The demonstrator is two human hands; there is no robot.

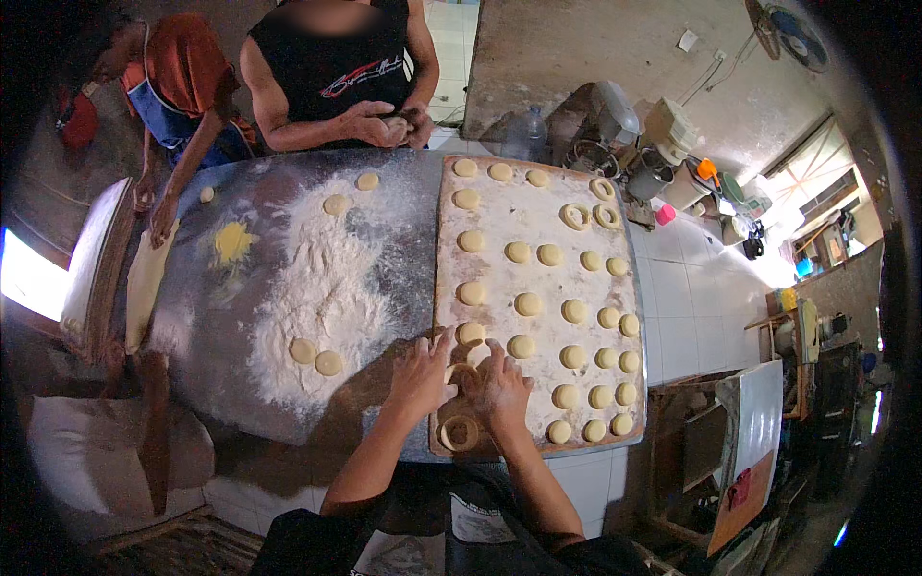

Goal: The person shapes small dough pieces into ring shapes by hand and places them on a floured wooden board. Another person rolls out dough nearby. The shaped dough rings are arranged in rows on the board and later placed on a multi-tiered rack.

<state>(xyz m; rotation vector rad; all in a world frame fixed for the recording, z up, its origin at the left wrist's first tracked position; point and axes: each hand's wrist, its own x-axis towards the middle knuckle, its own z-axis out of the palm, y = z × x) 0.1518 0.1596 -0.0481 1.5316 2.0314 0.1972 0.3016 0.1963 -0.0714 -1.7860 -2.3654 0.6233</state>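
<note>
Lower centre: left hand [421, 380], right hand [501, 389] low over wooden board [523, 204], grip indeterminable | Right: dough rounds [526, 304] laid in rows | Left: four more unplaced on floured tabletop [411, 264]

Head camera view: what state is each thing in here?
Person's left hand: fingers spread, low over the board.
Person's right hand: fingers forward, grip unclear.
Tan rectangular board: dusted with flour.
Pale round dough pieces: lying flat, without holes.
Pale dough rings: lying flat, holes open.
Loose white flour: spread unevenly.
Dark grey table: partly floured.
Bluish translucent plastic bottle: upright.
</note>
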